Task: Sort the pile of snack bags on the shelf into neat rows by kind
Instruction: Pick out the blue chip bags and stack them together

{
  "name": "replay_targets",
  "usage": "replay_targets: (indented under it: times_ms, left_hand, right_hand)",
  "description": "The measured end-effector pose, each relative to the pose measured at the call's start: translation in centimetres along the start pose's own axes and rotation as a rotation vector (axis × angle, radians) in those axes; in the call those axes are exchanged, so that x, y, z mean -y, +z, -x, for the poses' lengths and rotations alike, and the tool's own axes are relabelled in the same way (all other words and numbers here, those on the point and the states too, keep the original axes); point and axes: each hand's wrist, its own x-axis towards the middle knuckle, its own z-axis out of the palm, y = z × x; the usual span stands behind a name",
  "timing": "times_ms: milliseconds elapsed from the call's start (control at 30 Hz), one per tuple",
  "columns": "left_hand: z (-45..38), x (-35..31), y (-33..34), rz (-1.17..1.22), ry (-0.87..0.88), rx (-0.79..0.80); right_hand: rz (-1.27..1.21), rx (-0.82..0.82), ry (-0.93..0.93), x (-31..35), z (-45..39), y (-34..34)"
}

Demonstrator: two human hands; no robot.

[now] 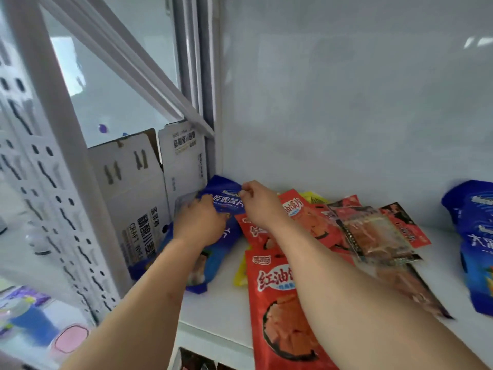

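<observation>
Hands, left [198, 222] and right [257, 202], pinch blue bag [226, 200], apparently, above white shelf [221, 308] by glass.

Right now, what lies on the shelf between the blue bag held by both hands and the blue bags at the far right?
In the head view, red snack bags, a yellow bag and clear-windowed packets lie piled between the held blue bag and the right blue bags.

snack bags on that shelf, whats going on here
A person is sorting them. Both hands hold a blue bag at the shelf's back left corner: the left hand grips its side and the right hand pinches its top edge. Red bags and a clear packet lie jumbled alongside, and more blue bags sit at the far right.
</observation>
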Motion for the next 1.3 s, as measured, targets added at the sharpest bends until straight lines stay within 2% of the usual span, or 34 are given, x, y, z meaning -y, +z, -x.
replay_targets:
  times_ms: [167, 300, 400, 467, 500, 600, 700, 833, 1033, 1167, 1300]
  left_hand:
    - [-0.2, 3.0, 1.3, -0.073, -0.147, 0.141]
    - [0.3, 3.9, 1.7, -0.073, -0.207, 0.093]
    - [0.0, 4.1, 1.9, -0.037, -0.222, 0.079]
    - [-0.2, 4.1, 2.0, -0.019, -0.237, 0.066]
    - [-0.2, 4.0, 1.9, -0.018, -0.24, 0.054]
    - [-0.3, 4.1, 2.0, -0.009, -0.24, 0.029]
    - [-0.3, 4.2, 2.0, -0.008, -0.24, 0.02]
    - [-0.2, 4.2, 2.1, -0.023, -0.229, 0.032]
    - [0.0, 4.4, 1.7, 0.04, -0.171, 0.069]
    - [-0.4, 4.6, 1.0, 0.264, -0.287, 0.079]
    - [-0.5, 4.3, 0.0, 0.476, -0.251, 0.098]
  right_hand:
    - [0.011, 0.1, 0.189, -0.3, -2.0, 2.2]
    - [0.113, 0.168, 0.307, -0.1, -2.7, 3.4]
    - [0.123, 0.129, 0.328, 0.2, -3.7, 3.8]
    - [0.008, 0.115, 0.367, 0.3, -4.3, 4.1]
    - [-0.106, 0.097, 0.443, 0.6, -4.2, 4.0]
    - [-0.222, 0.08, 0.49, -0.1, -5.4, 4.5]
    - [-0.507, 0.046, 0.615, -0.9, -6.6, 4.8]
    - [-0.759, 0.071, 0.709, 0.4, -5.6, 3.9]
    - [-0.837, 0.136, 0.71, 0.3, -5.7, 3.6]
    - [-0.885, 0.083, 0.661, -0.3, -6.0, 3.5]
    - [-1.047, 0.032, 0.611, -1.0, -6.0, 2.9]
